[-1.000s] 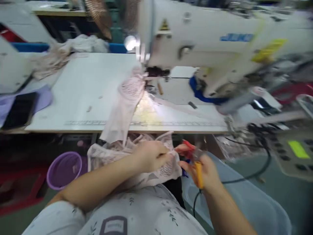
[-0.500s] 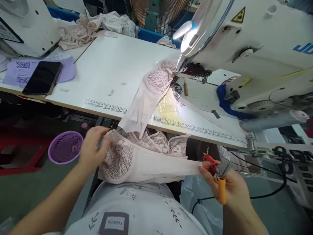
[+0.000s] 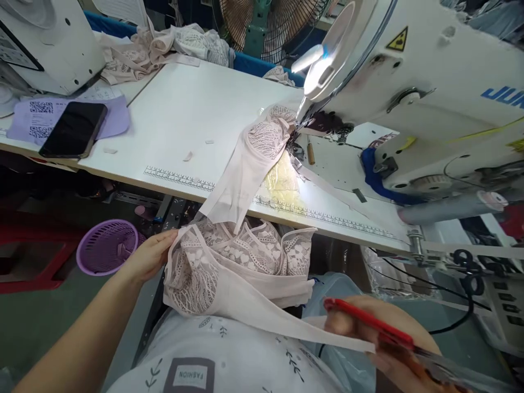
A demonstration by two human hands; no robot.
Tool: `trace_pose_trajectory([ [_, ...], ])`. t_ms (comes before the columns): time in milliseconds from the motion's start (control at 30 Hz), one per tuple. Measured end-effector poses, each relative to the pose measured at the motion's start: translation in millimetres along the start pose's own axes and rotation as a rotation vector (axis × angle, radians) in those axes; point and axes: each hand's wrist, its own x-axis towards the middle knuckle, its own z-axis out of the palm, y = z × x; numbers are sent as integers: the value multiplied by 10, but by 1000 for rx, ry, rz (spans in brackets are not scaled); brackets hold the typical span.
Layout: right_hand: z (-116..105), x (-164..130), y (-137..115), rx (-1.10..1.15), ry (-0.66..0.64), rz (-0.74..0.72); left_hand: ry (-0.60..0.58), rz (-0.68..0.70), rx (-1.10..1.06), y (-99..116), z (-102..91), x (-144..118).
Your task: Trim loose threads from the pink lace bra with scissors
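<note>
Lace garment [image 3: 229, 267] sits bunched in the person's lap, just below the table [image 3: 172, 120] edge. Left hand [image 3: 149, 256] pinches its left edge with fingers closed on the fabric. Right hand [image 3: 380, 338] holds red-handled scissors [image 3: 368, 322] and touches a plain strap [image 3: 286, 322] running off the garment toward it; it's blurry, so can't tell how tightly it's closed. A second lace piece [image 3: 262, 142] lies under the sewing machine [image 3: 429, 93], which shows blue letters "JUK" cut off at the frame. Shirt label reads "FASHION". A phone [image 3: 73, 130] lies on a purple sheet [image 3: 117, 117] with QR codes.
</note>
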Motion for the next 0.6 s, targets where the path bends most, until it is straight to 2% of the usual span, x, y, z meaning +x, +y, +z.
trace_pose_trajectory([
  [100, 27, -31, -47, 80, 20, -14, -45, -5, 51, -66, -28, -90],
  [167, 65, -44, -49, 133, -27, 18, -47, 8, 91, -99, -40, -129],
  [267, 145, -46, 37, 320, -211, 67, -12, 79, 139, -57, -33, -141],
  [367, 230, -5, 209, 594, -381, 238, 2, 172, 182, 72, 18, -144],
  [467, 334, 158, 339, 626, -322, 395, -32, 222, 218, 193, 92, -199],
  [533, 428, 353, 355, 530, -212, 403, -52, 232, 233, 243, 128, -261],
  [600, 536, 588, 320, 322, -101, 399, -52, 236, 246, 271, 139, -327],
])
